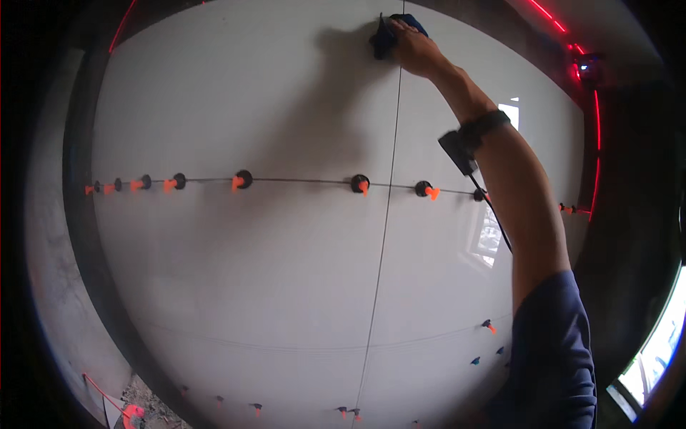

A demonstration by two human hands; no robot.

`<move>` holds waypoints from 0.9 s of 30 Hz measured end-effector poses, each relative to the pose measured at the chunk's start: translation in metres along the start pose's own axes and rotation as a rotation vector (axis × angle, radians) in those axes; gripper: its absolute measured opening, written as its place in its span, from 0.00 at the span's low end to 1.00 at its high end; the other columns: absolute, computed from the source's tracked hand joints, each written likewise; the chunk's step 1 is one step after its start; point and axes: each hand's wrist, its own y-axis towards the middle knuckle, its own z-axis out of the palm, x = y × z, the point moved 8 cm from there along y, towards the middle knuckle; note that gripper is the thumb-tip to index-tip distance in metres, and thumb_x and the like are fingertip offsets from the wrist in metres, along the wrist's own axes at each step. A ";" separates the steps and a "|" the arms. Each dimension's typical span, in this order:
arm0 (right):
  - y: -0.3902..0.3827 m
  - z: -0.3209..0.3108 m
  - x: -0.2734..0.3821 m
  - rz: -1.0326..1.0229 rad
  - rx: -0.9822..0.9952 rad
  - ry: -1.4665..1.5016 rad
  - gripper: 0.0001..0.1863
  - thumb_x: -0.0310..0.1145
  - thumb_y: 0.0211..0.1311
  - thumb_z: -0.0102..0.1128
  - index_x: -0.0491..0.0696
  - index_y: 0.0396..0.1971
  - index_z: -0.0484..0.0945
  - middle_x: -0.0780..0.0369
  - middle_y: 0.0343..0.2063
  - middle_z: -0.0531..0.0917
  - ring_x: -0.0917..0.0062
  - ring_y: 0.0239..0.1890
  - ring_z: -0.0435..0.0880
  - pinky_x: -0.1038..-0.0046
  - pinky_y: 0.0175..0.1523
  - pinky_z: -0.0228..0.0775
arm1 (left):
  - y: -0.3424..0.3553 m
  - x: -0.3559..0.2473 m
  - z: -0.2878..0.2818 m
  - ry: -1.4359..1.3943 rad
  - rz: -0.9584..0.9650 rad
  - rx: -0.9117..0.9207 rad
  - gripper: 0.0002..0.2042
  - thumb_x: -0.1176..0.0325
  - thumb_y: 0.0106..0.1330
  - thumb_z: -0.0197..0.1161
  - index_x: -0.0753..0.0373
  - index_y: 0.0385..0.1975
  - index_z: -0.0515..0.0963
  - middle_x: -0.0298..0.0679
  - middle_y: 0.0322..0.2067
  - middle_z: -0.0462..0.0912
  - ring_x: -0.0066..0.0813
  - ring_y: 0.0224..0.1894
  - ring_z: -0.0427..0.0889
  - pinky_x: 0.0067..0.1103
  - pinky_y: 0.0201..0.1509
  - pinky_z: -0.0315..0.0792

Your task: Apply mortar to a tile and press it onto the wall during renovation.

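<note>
Right hand (416, 51), seemingly half-curled, holds cloth (384, 41) by tiling's (214, 100) top edge, open leftward; left hand unseen.

From my remote view I can read no text, label, brand, number or sign anywhere, neither on the pale wall tiles (250, 107) nor on the orange-and-black tile-levelling clips (242, 180) along their joints. The black box strapped at the wrist (457, 151) shows me no legible marking, and on the dark laser unit (587, 70) at upper right I catch only a small pale glow, too tiny to make out.
</note>
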 end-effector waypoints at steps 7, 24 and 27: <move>-0.171 0.009 0.087 -0.078 0.229 0.082 0.29 0.26 0.61 0.48 0.42 0.65 0.61 0.50 0.65 0.65 0.58 0.68 0.63 0.63 0.72 0.55 | 0.015 0.045 0.043 0.102 0.173 0.126 0.15 0.62 0.68 0.59 0.64 0.47 0.80 0.50 0.39 0.84 0.44 0.43 0.84 0.33 0.47 0.76; -0.351 -0.024 0.082 0.062 0.182 0.178 0.34 0.25 0.38 0.66 0.42 0.52 0.67 0.53 0.53 0.72 0.57 0.57 0.71 0.62 0.62 0.65 | -0.049 0.060 0.050 0.040 0.155 0.227 0.15 0.63 0.69 0.59 0.63 0.50 0.79 0.48 0.43 0.84 0.45 0.48 0.82 0.32 0.54 0.73; -0.339 -0.033 0.062 -0.020 0.108 0.202 0.34 0.26 0.35 0.67 0.44 0.50 0.67 0.55 0.51 0.72 0.57 0.56 0.71 0.63 0.62 0.66 | -0.059 0.097 0.055 0.031 0.074 0.263 0.16 0.62 0.69 0.58 0.62 0.51 0.78 0.49 0.43 0.84 0.45 0.48 0.82 0.33 0.54 0.73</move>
